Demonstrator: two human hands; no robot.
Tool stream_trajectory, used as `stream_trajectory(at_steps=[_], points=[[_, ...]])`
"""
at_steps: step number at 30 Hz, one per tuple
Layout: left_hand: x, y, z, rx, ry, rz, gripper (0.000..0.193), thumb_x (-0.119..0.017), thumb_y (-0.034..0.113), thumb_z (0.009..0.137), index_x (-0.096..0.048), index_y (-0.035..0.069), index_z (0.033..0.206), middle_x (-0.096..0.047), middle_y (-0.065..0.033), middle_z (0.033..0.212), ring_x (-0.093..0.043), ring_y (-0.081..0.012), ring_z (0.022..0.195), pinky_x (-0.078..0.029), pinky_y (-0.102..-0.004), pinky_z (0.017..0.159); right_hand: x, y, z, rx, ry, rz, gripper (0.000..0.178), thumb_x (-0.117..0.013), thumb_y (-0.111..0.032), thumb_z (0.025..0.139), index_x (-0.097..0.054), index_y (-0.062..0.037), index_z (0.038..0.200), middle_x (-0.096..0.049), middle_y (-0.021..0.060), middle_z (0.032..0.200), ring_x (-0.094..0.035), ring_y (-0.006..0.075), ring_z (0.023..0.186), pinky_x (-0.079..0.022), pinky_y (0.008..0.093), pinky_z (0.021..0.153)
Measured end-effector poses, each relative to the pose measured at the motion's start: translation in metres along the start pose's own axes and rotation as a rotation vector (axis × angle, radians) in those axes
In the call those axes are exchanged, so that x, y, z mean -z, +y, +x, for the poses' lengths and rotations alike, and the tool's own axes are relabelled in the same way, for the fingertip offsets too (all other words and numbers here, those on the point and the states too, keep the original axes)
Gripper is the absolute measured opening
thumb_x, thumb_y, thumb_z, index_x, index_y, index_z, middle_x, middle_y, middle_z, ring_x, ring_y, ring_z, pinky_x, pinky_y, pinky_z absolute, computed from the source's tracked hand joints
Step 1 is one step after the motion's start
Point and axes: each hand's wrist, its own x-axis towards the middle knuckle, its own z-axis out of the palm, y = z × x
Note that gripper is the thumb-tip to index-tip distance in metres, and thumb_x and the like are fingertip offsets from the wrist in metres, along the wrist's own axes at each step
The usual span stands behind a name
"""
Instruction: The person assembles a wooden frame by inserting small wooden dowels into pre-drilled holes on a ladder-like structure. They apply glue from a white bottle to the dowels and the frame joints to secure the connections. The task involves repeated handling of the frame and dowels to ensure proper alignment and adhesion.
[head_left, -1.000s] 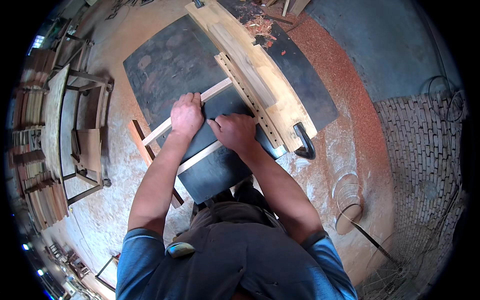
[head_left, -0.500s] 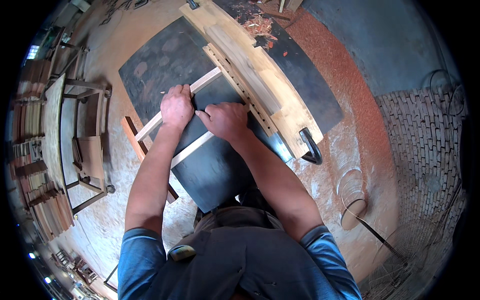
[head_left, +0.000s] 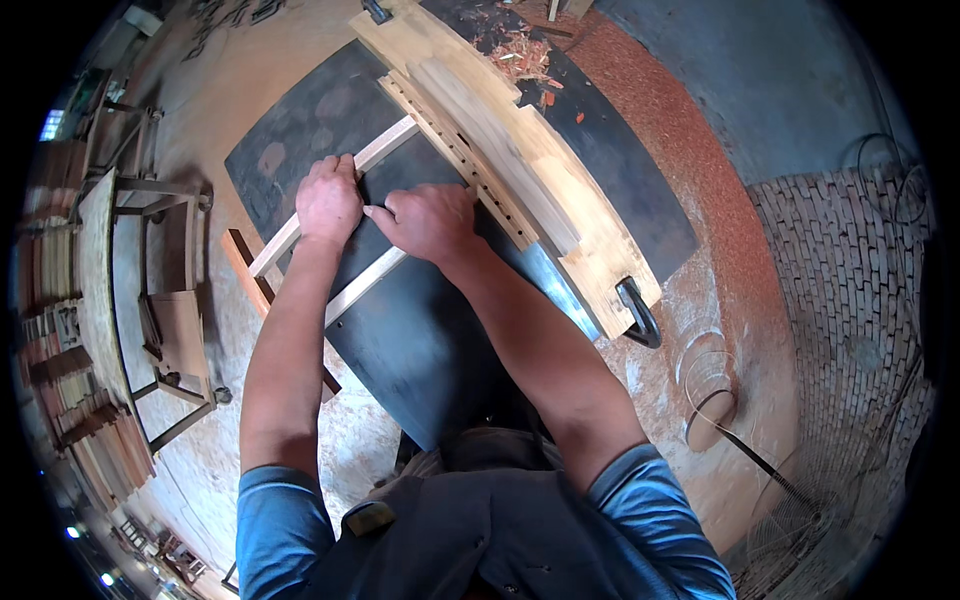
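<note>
Wooden frame (head_left: 454, 153) lies on the table (head_left: 415, 345); left hand (head_left: 330, 198) grips its upper crossbar (head_left: 386, 144), right hand (head_left: 432, 220) curls over the lower crossbar (head_left: 366, 285); black clamp (head_left: 641, 312) at 4 o'clock.

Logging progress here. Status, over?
Left hand curled over pale wooden rail. Right hand at pale, hole-lined wooden strip. Black curved metal clamp right of strip.

Your blue sleeves (head_left: 287, 515), short, hemmed near the elbow, your dark grey garment (head_left: 430, 545) across the front, small round studs (head_left: 511, 588) dotted on it, small olive-brown item (head_left: 369, 518) at its left, kind unclear, left hand (head_left: 330, 203) and right hand (head_left: 428, 220) bare.
</note>
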Motion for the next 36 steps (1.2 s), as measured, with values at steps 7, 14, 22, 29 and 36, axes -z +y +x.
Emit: stream_trajectory(at_steps=[7, 14, 22, 29, 36], points=[[-0.011, -0.022, 0.021, -0.019, 0.02, 0.006, 0.008, -0.06, 0.015, 0.082, -0.061, 0.008, 0.085, -0.062, -0.0088, 0.085, -0.063, -0.0273, 0.088, -0.051, -0.0399, 0.074, -0.012, 0.001, 0.027, 0.002, -0.028, 0.005, 0.037, -0.064, -0.044, 0.082, -0.069, -0.0113, 0.066, -0.066, 0.0125, 0.061, -0.066, 0.0302, 0.058, -0.051, 0.0426, 0.055], [-0.016, -0.039, 0.04, -0.017, 0.026, -0.002, 0.008, -0.059, 0.014, 0.082, -0.061, 0.008, 0.087, -0.062, -0.0097, 0.085, -0.063, -0.0286, 0.09, -0.052, -0.0411, 0.077, -0.027, 0.002, 0.051, 0.01, -0.026, -0.005, 0.039, -0.062, -0.045, 0.083, -0.07, -0.0116, 0.065, -0.066, 0.013, 0.062, -0.067, 0.0296, 0.059, -0.051, 0.0421, 0.057], [-0.022, -0.056, 0.06, -0.007, -0.013, 0.03, 0.009, -0.059, 0.014, 0.083, -0.061, 0.008, 0.089, -0.061, -0.01, 0.088, -0.062, -0.0289, 0.092, -0.052, -0.0417, 0.076, -0.035, 0.002, 0.075, 0.008, -0.047, -0.009, 0.04, -0.061, -0.046, 0.084, -0.071, -0.0108, 0.067, -0.066, 0.0129, 0.063, -0.067, 0.0299, 0.06, -0.049, 0.0423, 0.058], [-0.03, -0.074, 0.077, -0.016, -0.018, 0.03, 0.009, -0.059, 0.014, 0.083, -0.061, 0.008, 0.088, -0.062, -0.0105, 0.088, -0.062, -0.0291, 0.092, -0.052, -0.0413, 0.078, -0.042, -0.001, 0.099, -0.032, -0.13, -0.016, 0.042, -0.058, -0.048, 0.086, -0.072, -0.0115, 0.071, -0.068, 0.0123, 0.066, -0.068, 0.0297, 0.065, -0.05, 0.0423, 0.061], [-0.035, -0.09, 0.094, 0.005, -0.017, 0.021, 0.01, -0.059, 0.016, 0.084, -0.061, 0.008, 0.089, -0.062, -0.0101, 0.09, -0.062, -0.0291, 0.093, -0.052, -0.0419, 0.079, -0.051, -0.004, 0.123, -0.044, -0.121, -0.015, 0.042, -0.058, -0.049, 0.086, -0.073, -0.0119, 0.073, -0.069, 0.0128, 0.068, -0.068, 0.0305, 0.067, -0.05, 0.0428, 0.062]])
